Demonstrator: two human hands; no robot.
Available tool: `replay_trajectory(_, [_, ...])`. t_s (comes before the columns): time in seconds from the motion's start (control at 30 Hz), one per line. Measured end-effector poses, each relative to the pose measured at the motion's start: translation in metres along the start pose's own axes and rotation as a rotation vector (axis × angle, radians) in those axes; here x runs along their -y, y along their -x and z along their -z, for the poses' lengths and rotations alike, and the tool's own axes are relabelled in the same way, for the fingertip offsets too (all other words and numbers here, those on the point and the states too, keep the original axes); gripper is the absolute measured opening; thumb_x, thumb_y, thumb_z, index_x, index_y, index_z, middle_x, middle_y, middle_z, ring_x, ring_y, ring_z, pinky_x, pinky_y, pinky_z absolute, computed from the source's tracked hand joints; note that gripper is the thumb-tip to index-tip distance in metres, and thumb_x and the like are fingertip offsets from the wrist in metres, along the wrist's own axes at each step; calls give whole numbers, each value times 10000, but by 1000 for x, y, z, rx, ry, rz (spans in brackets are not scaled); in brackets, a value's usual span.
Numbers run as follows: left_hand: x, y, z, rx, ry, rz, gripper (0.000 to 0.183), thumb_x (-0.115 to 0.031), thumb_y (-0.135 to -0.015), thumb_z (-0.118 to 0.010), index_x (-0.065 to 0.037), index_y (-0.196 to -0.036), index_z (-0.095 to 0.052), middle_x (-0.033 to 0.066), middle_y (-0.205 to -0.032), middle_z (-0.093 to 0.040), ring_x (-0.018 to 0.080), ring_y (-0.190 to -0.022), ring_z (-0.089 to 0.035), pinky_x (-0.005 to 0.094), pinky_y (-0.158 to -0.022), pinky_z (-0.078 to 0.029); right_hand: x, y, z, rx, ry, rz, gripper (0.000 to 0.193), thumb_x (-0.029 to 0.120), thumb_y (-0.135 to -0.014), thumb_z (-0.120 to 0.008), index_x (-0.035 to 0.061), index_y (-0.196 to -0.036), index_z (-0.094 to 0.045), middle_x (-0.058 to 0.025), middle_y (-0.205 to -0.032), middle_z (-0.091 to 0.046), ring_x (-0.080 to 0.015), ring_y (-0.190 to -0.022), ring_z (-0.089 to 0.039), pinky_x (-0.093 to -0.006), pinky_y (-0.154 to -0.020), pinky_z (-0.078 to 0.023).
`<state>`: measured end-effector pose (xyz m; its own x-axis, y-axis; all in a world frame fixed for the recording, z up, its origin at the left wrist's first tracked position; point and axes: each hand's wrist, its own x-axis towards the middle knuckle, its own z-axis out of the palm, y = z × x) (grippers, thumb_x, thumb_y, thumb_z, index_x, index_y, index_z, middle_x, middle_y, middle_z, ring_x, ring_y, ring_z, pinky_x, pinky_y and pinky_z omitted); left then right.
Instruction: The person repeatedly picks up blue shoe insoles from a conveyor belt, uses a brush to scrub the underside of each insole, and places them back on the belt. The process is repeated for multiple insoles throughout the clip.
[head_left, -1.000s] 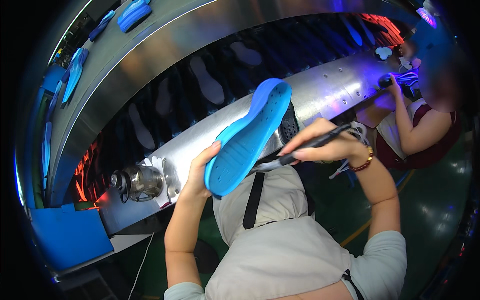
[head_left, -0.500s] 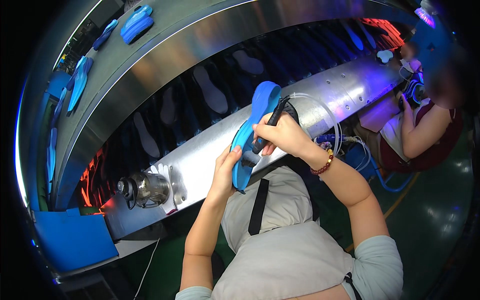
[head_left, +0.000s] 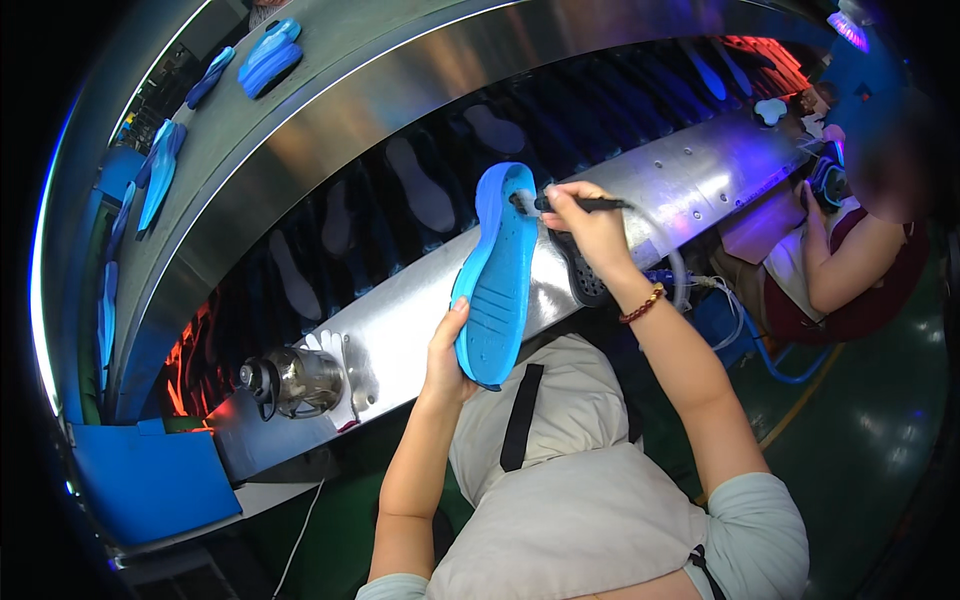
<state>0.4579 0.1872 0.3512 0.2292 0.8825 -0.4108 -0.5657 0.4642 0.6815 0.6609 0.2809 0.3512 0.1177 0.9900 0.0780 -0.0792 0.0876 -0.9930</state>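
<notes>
My left hand (head_left: 446, 352) is closed round the heel end of a blue shoe sole (head_left: 492, 290), thumb along its near left edge. The sole stands tilted up, its hollow, ridged inner face turned toward me. In my right hand (head_left: 592, 228) I grip a black-handled brush (head_left: 598, 204) with pale bristles and a clear hose trailing from it. Its bristle tip meets the sole's inner face near the far end. Beneath my right hand, a black piece with holes (head_left: 585, 275) lies at the metal ledge, partly covered.
The metal ledge (head_left: 400, 320) carries a glass-and-metal jug (head_left: 300, 380) and white gloves (head_left: 338, 385). Beyond it is a dark conveyor with grey insoles (head_left: 418, 185). Blue soles (head_left: 270, 60) lie on an upper belt. A co-worker (head_left: 850, 240) sits at right; a blue box (head_left: 150, 475) is at left.
The sole has turned so its inner face shows. My right hand has moved up and right, carrying the brush from the sole's lower part to its far end.
</notes>
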Motion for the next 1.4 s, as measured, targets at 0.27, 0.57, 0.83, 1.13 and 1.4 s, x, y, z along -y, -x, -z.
replay_trajectory(0.27, [-7, -7, 11, 7, 79, -43, 550, -356, -898, -483, 17, -1297, -419, 196, -1230, -542, 309, -1055, -588, 415, -909, -488, 18, 66, -21, 331, 310, 312, 235, 112, -789, -706, -44, -961, -674, -180, -948, -682, -196, -808, -672, -273, -721, -515])
replay_trajectory(0.57, [-125, 45, -31, 19, -21, -587, 763, -512, -884, -353, 61, -1382, -278, 326, -1248, -469, 464, -1024, -574, 591, -797, -520, 56, 64, 59, 385, -629, -15, 254, 142, -913, -536, -74, -1023, -614, -242, -994, -654, -152, -663, -621, -247, -637, -524])
replay_trajectory(0.83, [-317, -53, -7, 496, 624, -788, 725, -518, -921, -236, -6, -1434, -216, 184, -1488, -236, 362, -1378, -214, 602, -1105, -139, 30, 70, 50, 284, -539, -241, 234, 145, -920, -548, -58, -1008, -625, -121, -855, -663, -138, -649, -611, -244, -623, -507])
replay_trajectory(1.13, [-315, -112, -24, -494, -708, -1048, 769, -470, -829, -560, -51, -1411, -280, 191, -1472, -240, 352, -1333, -300, 462, -1066, -279, 7, 68, 72, 108, -507, -321, 246, 152, -921, -551, -33, -1081, -581, -134, -974, -638, -185, -803, -622, -268, -702, -494])
replay_trajectory(1.4, [-311, -126, -43, -817, -1938, -1324, 449, -270, -750, -732, 27, -1037, -555, 227, -963, -625, 377, -912, -600, 427, -812, -468, 14, 52, 76, -45, -764, -244, 229, 0, -849, -620, -2, -1073, -575, -98, -945, -638, -158, -810, -624, -233, -728, -506])
